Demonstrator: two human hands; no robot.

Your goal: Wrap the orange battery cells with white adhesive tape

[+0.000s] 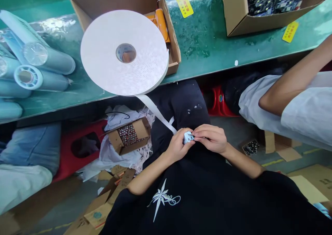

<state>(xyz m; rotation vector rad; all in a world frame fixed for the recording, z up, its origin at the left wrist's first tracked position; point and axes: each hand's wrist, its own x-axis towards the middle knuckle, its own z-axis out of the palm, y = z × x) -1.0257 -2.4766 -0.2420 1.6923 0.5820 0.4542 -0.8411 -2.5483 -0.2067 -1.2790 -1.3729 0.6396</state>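
My left hand (178, 146) is closed around a small light-blue block (188, 137) with dark marks or slots on its face, held over my lap. My right hand (212, 138) meets the block's right side with fingers pinched together; a thin dark bit shows at the fingertips, too small to name. A white tape strip (158, 114) runs down from a large tape roll (103, 52) and ends by my left hand, a short piece of it curling up. The roll leans on an open cardboard box (175, 52) at the bench edge.
Light-blue film rolls (54, 60) lie on the green bench (199, 52) at left. Another box (236, 13) holds circuit boards. Co-workers sit on both sides, a bent arm (287, 79) at right. Below are a box of small parts (129, 135) and red stools (66, 152).
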